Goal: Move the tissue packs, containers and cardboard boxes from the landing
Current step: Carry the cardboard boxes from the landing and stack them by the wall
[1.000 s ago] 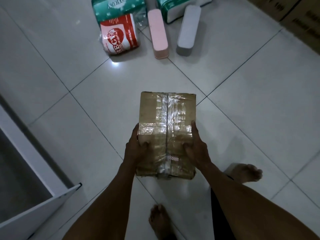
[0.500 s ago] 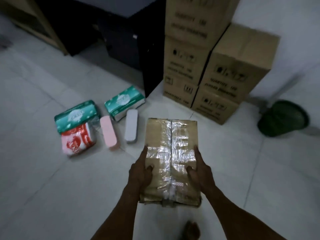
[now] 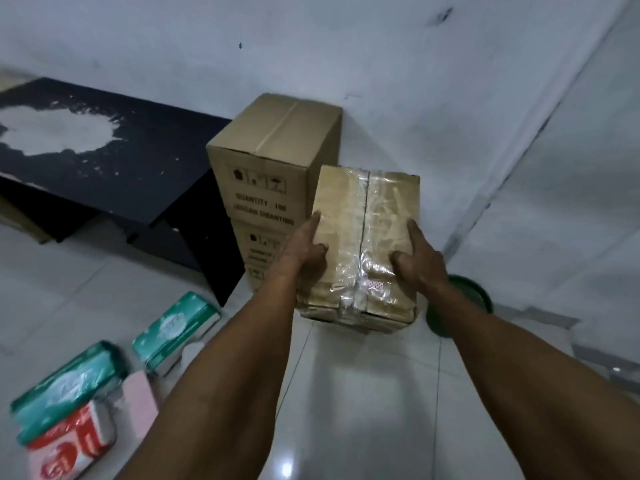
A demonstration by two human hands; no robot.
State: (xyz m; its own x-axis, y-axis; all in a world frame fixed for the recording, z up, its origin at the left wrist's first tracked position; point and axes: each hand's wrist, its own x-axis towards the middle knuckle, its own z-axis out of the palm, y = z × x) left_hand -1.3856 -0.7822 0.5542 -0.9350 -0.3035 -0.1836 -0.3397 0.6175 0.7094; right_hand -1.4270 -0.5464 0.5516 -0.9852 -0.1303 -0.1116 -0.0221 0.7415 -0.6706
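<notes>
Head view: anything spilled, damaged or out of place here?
Yes. A white powdery patch with scattered specks lies on the black tabletop, like a spill. The cardboard box held by the left hand and right hand is wrapped in wrinkled clear tape, its near edge crumpled.

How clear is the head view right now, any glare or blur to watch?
Head view: dim overall; glare streaks the taped box, and a bright spot sits on the floor tiles; the green tissue pack and red pack at lower left are blurred; the frame edges look stretched by the wide-angle lens.
</notes>
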